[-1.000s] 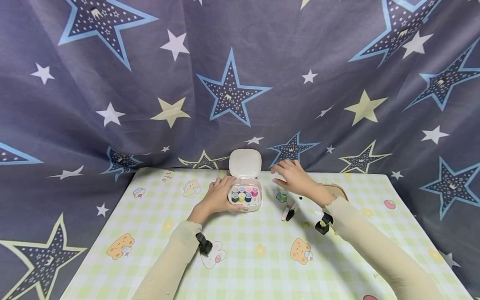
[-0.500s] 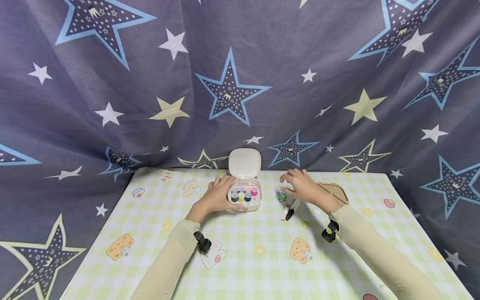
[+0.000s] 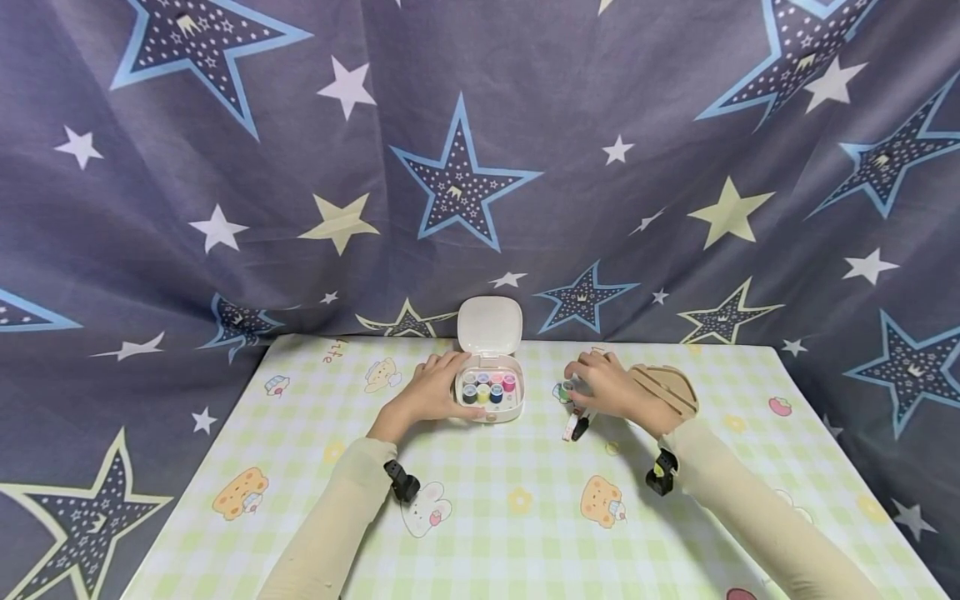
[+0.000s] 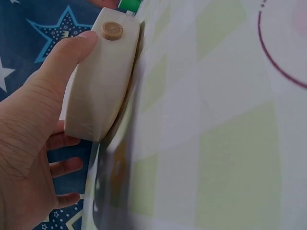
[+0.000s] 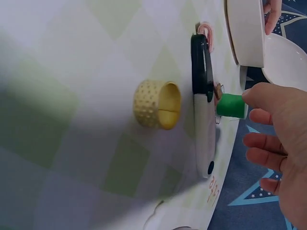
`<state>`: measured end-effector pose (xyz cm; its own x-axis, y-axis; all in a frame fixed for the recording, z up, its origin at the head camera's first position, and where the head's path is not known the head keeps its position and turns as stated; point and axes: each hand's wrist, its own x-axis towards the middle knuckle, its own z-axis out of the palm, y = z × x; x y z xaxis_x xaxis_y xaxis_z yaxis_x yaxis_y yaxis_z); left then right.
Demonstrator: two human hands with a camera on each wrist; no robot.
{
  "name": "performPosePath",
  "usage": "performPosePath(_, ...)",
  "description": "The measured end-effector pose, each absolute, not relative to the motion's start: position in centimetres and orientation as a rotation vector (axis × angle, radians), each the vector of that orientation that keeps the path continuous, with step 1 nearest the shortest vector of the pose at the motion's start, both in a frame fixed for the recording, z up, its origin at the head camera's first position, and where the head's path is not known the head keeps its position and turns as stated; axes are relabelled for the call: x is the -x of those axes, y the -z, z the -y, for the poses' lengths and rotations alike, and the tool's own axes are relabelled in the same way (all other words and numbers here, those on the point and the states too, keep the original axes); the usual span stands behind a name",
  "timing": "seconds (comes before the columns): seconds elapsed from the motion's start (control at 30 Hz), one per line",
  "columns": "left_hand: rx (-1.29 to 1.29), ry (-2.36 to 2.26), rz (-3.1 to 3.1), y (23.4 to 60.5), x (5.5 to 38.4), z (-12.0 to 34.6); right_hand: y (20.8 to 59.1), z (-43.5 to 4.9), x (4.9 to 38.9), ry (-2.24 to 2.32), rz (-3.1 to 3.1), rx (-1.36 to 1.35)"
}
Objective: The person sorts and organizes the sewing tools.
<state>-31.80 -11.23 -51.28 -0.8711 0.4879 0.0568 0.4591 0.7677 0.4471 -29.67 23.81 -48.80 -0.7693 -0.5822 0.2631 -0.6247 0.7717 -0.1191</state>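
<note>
The open white sewing box (image 3: 491,408) stands upright at the back of the table, its lid (image 3: 490,325) raised. Several thread spools (image 3: 483,394) of different colours sit inside. My left hand (image 3: 431,392) grips the box at its left side, thumb on the front near the round tan button (image 4: 112,30). To the right, my right hand (image 3: 606,385) pinches a green thread spool (image 5: 231,105), which is low at the table; the thumb meets its end and the index finger is partly hidden. Beside it lie black-and-white thread snips (image 5: 204,105).
A yellow dimpled thimble ring (image 5: 156,104) stands nearer the front. Behind the snips shows a folded pink strip (image 5: 206,33). A tan tray-like piece (image 3: 667,387) lies right of my right hand. A starry curtain (image 3: 480,208) hangs behind the checked tablecloth (image 3: 517,533).
My right hand has moved down and slightly right from above the table to the green spool, and its fingers have closed in. The left hand stays on the box.
</note>
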Motion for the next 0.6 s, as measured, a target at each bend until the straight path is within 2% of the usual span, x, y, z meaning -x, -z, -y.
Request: performPosePath(0.6,-0.778,-0.700,-2.893,51.39,31.84,11.20,49.28,-23.99,29.90,-0.264,2.747,-0.953)
